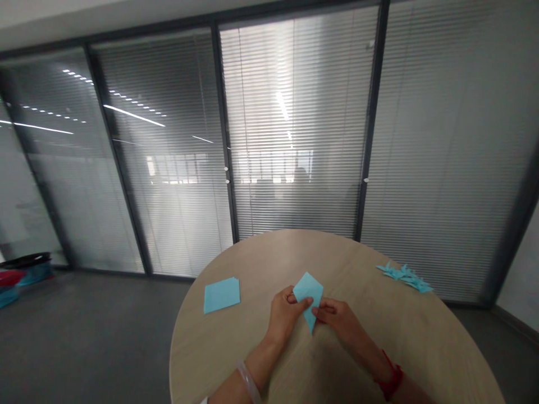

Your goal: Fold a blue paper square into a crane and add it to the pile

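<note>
A light-blue sheet of folded paper (307,285), kite-shaped with its narrow tip toward me, is between my two hands above the round table. My left hand (286,313) grips its left side, the thumb lying across the front and the fingers behind. On the lower right edge, my right hand (336,317) pinches the paper between thumb and fingers. Off to the left lies a stack of square blue paper (222,295). A small heap of folded blue paper pieces (405,276) rests near the table's right edge.
The round wooden table (290,249) has its far edge close to a glass partition with blinds (295,123). On the floor at the far left stand dark-rimmed containers (31,269) with blue and red parts, partly cut off by the frame.
</note>
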Tool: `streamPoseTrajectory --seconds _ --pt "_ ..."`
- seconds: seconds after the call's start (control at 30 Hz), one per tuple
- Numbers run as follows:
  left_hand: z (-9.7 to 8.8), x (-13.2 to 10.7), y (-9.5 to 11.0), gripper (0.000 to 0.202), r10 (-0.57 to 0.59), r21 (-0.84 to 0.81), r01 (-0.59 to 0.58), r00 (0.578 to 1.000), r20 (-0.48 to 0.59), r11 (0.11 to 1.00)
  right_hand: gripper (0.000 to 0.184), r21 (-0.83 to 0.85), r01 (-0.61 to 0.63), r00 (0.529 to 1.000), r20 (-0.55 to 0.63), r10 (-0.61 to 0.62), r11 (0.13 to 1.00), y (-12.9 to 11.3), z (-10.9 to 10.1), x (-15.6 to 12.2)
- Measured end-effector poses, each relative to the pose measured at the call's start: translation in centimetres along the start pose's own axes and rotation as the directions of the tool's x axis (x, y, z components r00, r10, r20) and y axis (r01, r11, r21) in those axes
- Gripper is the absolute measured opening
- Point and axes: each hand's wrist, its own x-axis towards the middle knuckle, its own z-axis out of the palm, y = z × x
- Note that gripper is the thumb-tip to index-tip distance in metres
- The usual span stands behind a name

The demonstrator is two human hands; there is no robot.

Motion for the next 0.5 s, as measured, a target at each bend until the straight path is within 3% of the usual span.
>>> streamPoseTrajectory --seconds 0.5 --pt "-0.06 0.14 -0.39 0.031 -0.027 -0.047 0.023 0.997 -0.075 0.999 0.039 -0.032 -0.036 0.999 -0.007 0.036 0.999 0.43 0.36 0.04"
